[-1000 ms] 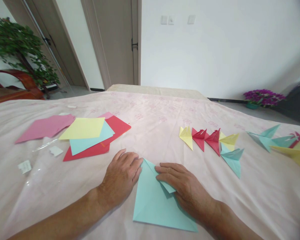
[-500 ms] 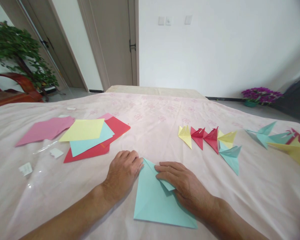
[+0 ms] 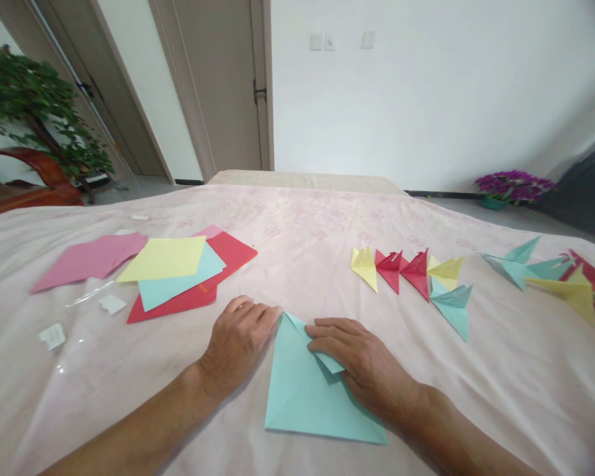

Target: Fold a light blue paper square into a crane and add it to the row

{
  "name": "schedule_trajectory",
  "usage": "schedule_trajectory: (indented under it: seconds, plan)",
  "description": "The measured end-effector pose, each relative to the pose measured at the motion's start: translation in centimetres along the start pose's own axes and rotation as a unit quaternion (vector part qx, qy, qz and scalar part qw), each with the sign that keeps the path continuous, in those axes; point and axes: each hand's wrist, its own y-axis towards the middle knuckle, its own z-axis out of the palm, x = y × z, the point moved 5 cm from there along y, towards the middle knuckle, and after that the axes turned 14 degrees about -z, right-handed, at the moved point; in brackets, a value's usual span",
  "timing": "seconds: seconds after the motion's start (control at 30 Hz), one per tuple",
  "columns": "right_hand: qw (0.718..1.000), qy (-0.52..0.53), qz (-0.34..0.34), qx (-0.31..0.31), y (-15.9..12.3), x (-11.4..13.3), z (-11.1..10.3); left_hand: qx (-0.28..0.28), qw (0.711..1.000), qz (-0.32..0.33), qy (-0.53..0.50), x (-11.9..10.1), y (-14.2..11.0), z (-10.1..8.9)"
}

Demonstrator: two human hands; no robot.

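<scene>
A sheet of light-blue origami paper (image 3: 307, 403) lies on the cloth in front of me, with a narrow flap folded in along its upper right edge. My left hand (image 3: 240, 344) is closed at the paper's top corner, fingers curled and tips at the point; its thumb is hidden. Across the folded flap rests my right hand (image 3: 359, 360), its fingers stretched out and pressing flat, thumb tucked out of sight. Part of the paper's right side is covered by this hand.
Loose paper sheets lie at left: pink (image 3: 86, 261), yellow (image 3: 163, 258), blue (image 3: 178, 281) and red (image 3: 178, 309). Scraps (image 3: 53, 336) and clear plastic are near them. Several folded paper figures (image 3: 416, 274) stand at right, with more (image 3: 562, 291) farther right.
The left fingers have curled more tightly at the paper's corner. My right hand stays on the flap, nearly still. The whole view has shifted slightly.
</scene>
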Motion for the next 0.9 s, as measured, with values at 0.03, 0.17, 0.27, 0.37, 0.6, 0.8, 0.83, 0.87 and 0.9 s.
schedule_trajectory:
  seconds: [0.03,0.17,0.27,0.37,0.6,0.8,0.83,0.87,0.9]
  plan:
    - [1.0,0.002,0.001,0.001,0.0,0.0,0.0,-0.003,1.0,0.008,0.002,-0.1,-0.1,-0.1]
    - [1.0,0.006,0.004,0.005,0.0,-0.1,0.2,0.002,0.999,0.029,0.021,-0.5,-0.4,-0.1]
    - [1.0,0.005,0.004,0.003,0.0,-0.1,0.2,0.01,0.999,0.025,0.034,-0.6,-0.4,0.0]
    - [1.0,0.007,-0.002,0.001,-0.1,0.0,0.1,0.028,0.998,0.019,0.044,-0.5,-0.4,0.2]
    - [1.0,0.002,-0.015,-0.003,-0.4,0.0,-0.1,0.04,0.997,0.017,0.058,-0.6,-0.5,0.4]
    - [0.999,-0.005,-0.036,-0.01,-0.8,-0.1,-0.4,0.057,0.996,0.022,0.068,-0.7,-0.3,0.4]
    - [0.999,-0.01,-0.039,-0.017,-1.0,-0.2,-0.5,0.057,0.996,0.021,0.069,-0.7,-0.3,0.4]
    - [0.999,-0.013,-0.042,-0.022,-1.1,-0.2,-0.6,0.057,0.996,0.021,0.07,-0.7,-0.3,0.4]
    - [0.998,-0.016,-0.046,-0.028,-1.2,-0.3,-0.7,0.056,0.996,0.022,0.072,-0.7,-0.2,0.4]
